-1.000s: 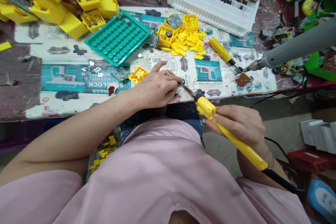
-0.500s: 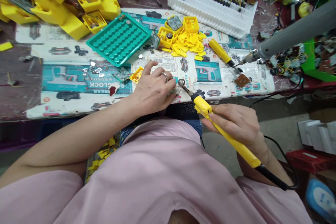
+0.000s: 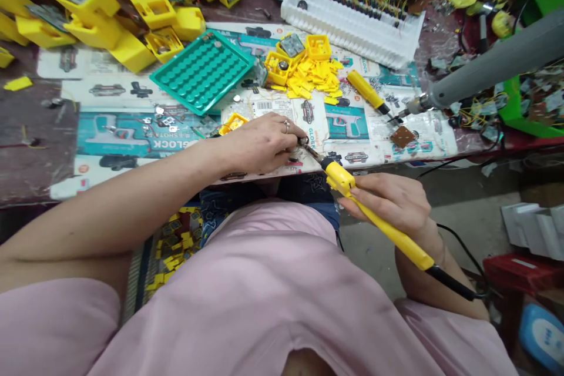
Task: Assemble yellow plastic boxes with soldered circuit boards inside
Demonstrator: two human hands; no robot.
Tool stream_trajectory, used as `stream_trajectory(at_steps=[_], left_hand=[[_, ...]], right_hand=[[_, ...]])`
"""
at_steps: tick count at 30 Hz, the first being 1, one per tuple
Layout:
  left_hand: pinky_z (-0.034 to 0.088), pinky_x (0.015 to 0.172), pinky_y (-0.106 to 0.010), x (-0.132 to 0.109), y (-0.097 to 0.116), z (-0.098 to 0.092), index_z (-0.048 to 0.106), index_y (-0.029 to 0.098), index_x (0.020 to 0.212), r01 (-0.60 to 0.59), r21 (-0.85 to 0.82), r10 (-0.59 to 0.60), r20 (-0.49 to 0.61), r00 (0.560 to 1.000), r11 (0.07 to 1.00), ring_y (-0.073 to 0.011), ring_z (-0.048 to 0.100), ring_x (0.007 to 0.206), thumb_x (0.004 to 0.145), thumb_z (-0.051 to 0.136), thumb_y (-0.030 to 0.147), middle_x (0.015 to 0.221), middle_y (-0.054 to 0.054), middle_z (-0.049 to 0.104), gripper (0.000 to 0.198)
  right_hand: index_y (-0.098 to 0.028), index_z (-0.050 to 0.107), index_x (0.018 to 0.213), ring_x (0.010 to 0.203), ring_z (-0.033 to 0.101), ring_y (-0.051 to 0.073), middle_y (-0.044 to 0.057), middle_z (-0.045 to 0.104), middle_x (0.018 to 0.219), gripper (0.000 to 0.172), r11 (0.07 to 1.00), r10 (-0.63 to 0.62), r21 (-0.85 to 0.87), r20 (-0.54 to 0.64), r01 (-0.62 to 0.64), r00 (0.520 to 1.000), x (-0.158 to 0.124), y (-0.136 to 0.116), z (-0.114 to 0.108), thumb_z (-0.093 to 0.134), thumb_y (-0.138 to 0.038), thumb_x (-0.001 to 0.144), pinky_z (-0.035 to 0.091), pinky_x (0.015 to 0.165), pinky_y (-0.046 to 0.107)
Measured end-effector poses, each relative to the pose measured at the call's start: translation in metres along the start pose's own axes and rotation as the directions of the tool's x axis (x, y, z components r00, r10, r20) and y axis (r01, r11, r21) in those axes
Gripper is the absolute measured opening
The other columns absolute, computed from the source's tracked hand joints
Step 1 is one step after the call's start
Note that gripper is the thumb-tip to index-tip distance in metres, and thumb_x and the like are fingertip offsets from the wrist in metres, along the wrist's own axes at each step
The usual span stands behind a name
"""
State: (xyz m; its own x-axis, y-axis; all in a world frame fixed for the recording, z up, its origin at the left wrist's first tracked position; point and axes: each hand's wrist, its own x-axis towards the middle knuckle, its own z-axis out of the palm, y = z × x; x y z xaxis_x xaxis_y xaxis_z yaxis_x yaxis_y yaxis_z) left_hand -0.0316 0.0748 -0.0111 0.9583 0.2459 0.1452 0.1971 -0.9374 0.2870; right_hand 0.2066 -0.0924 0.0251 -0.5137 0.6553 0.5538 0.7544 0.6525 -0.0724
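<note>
My right hand (image 3: 394,202) grips a yellow soldering iron (image 3: 374,220) whose metal tip points up-left to a small metal part (image 3: 304,142) at the table's front edge. My left hand (image 3: 264,144) rests on the table with fingers curled and pinched round that small part, a ring on one finger. Just behind my left hand lies a small yellow plastic housing (image 3: 232,124), partly hidden by the knuckles. The iron's black cord (image 3: 458,289) trails off to the lower right.
A green cell tray (image 3: 202,70) lies behind the left hand. A heap of small yellow plastic pieces (image 3: 311,73), a yellow screwdriver (image 3: 368,92), a white rack (image 3: 352,20), yellow housings (image 3: 110,17) and a grey tube (image 3: 493,67) crowd the back.
My left hand's raised fingers have come down and closed round the small part. The iron's tip stays at the part. The view has shifted slightly.
</note>
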Motion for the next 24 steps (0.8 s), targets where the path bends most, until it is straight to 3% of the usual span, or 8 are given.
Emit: stream_trajectory(at_steps=[4,7,10,14,24], left_hand=[[0.047,0.102,-0.04,0.0,-0.004,0.001,0.07,0.019,0.077,0.007,-0.025,-0.008,-0.011,1.0,1.0,-0.0215,0.067,0.109,0.086,0.052,0.019,0.12,-0.004,0.075,0.02],[0.037,0.113,-0.049,-0.001,-0.003,0.001,0.066,0.02,0.069,0.015,-0.016,-0.015,-0.007,1.0,1.0,-0.0227,0.067,0.109,0.085,0.052,0.02,0.119,0.0,0.075,0.021],[0.03,0.117,-0.053,-0.002,-0.002,-0.001,0.064,0.02,0.069,0.029,-0.015,-0.028,0.008,1.0,0.999,-0.0227,0.067,0.11,0.084,0.051,0.02,0.12,0.0,0.075,0.021],[0.031,0.117,-0.052,-0.001,-0.001,-0.002,0.068,0.021,0.071,0.059,-0.045,-0.058,0.006,0.998,0.997,-0.0242,0.065,0.117,0.083,0.053,0.02,0.121,0.0,0.075,0.02],[0.023,0.12,-0.056,-0.002,-0.001,-0.004,0.064,0.02,0.068,0.077,-0.08,-0.072,0.055,0.996,0.994,-0.0249,0.062,0.122,0.082,0.052,0.021,0.126,-0.002,0.072,0.019]], right_hand=[[-0.02,0.061,0.098,0.076,0.072,0.012,0.001,0.075,0.088,0.025,0.997,0.063,0.034,-0.019,-0.062,0.998,-0.01,0.0,-0.005,0.078,-0.019,0.081,0.061,0.073,0.022],[-0.026,0.06,0.1,0.073,0.072,0.012,-0.002,0.075,0.088,0.027,0.993,0.103,0.065,-0.052,-0.099,0.993,-0.016,0.002,-0.005,0.079,-0.022,0.081,0.061,0.068,0.023],[-0.025,0.06,0.097,0.069,0.071,0.012,-0.002,0.075,0.085,0.023,0.998,0.055,0.042,-0.053,-0.053,0.997,-0.013,0.002,-0.003,0.077,-0.023,0.082,0.06,0.064,0.022],[-0.022,0.061,0.094,0.072,0.071,0.011,0.0,0.075,0.082,0.017,0.999,0.045,0.014,-0.027,-0.044,0.999,-0.003,-0.002,0.0,0.075,-0.022,0.085,0.061,0.068,0.021],[-0.02,0.061,0.091,0.07,0.07,0.011,0.001,0.074,0.08,0.018,1.0,-0.029,0.01,-0.028,0.029,0.999,0.004,0.002,0.001,0.077,-0.022,0.083,0.06,0.066,0.021]])
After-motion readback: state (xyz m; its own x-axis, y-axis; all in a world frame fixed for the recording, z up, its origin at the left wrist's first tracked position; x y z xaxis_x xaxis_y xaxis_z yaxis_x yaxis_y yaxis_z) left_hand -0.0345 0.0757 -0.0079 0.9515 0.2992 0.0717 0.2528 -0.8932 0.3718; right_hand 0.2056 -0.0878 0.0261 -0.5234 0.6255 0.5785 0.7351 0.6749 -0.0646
